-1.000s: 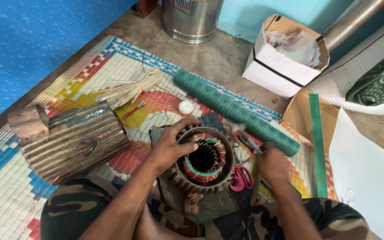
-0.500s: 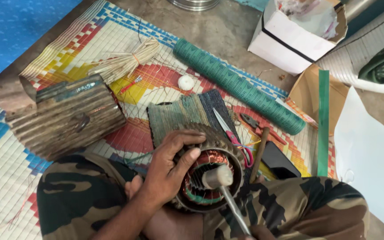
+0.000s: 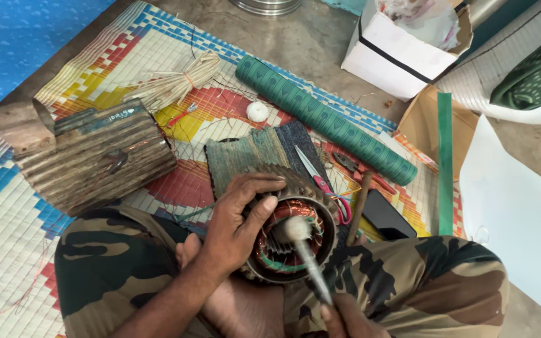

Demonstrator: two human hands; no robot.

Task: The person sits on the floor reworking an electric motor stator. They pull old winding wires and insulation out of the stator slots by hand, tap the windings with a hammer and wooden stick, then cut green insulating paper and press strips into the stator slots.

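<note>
A round motor stator (image 3: 292,235) with copper windings rests between my legs in camouflage trousers. My left hand (image 3: 240,225) grips its left rim, the thumb reaching into the bore. My right hand (image 3: 345,318), at the bottom edge, holds the handle of a small mallet (image 3: 302,247) whose pale head sits over the windings inside the stator. Pink-handled scissors (image 3: 324,184) lie just behind the stator on a dark cloth (image 3: 258,150).
A ribbed metal motor housing (image 3: 92,156) lies at the left on the woven mat (image 3: 126,62). A green roll (image 3: 324,119), pliers (image 3: 358,170), a black phone (image 3: 386,216), a fibre bundle (image 3: 176,84) and white boxes (image 3: 402,47) surround me.
The view has tilted down and the stator has come closer to my lap. My right hand has taken up the mallet and brought its head over the windings.
</note>
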